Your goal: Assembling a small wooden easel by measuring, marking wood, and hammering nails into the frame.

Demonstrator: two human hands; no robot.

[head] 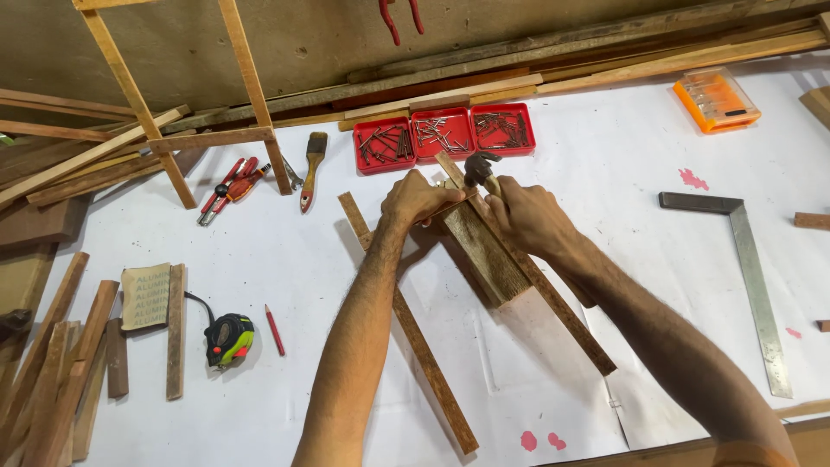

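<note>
Broadly, a white-covered workbench (657, 164), littered with offcuts. Against the back edge, long timber lengths (605, 60) and an open wooden frame (164, 138). At the far right, a steel try square (752, 285); at the left, a heap of short slats (52, 363), a sandpaper sheet (145, 297), a yellow-green tape measure (228, 337), a red pencil (274, 329), red-handled pliers (229, 188) and a paintbrush (311, 169). Behind the hands, three red trays of nails (443, 134); further right, a small orange case (717, 99).

At centre, a chunky wooden block (484, 255), long axis slanting from upper left to lower right, with a thin strip (553, 298) lying along its right edge on the same slant and running on past the block's near end toward the viewer. A second long strip (415, 333) flat on the bench to the left, near the block and roughly parallel.

Left hand (415, 201) curled down over the far end of the block, fingers together and pressed onto the wood, seemingly pinching something small that cannot be made out. Right hand (527, 216) just beside it, knuckles nearly touching, fingers clamped around the handle of a small hammer (480, 166), dark head raised just beyond the fingertips, over the top end of the strip. Both hands equally close to that end; right one nearer the strip itself.
</note>
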